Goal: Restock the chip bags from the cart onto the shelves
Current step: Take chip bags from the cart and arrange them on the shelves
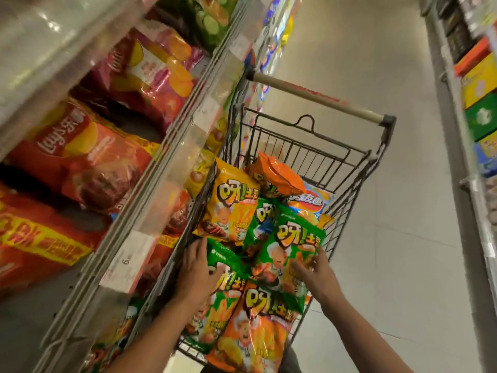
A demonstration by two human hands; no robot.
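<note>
We are leaning over a wire shopping cart point(357, 168) parked hard against a snack shelf point(172, 146), both bare arms reaching down into a heap of chip bags. Our left hand point(197, 267) is lying flat on a green bag point(223, 265) at the cart's shelf-side wall, fingers together and pressing on the foil rather than closing round it. Our right hand point(316, 267) is resting on the lower right corner of a second green bag point(290, 249), fingers slightly spread; whether the thumb is pinching the bag's edge from beneath we cannot tell. Around those two bags the load is crowding in — a yellow bag point(231, 205) leaning against the cart's left wall, a crumpled orange bag point(279, 170) riding on top toward the handle point(314, 96), a blue-and-yellow bag point(309, 203) behind, and an orange bag point(252, 332) lying nearest us, its top overlapped by the second green bag. To the left, red Lay's bags point(80, 152) are filling the shelf behind clear price-tag strips point(129, 262), blurred by the camera's motion. Boxed goods point(478, 84) are lining the opposite side of the aisle — well apart from the cart.
</note>
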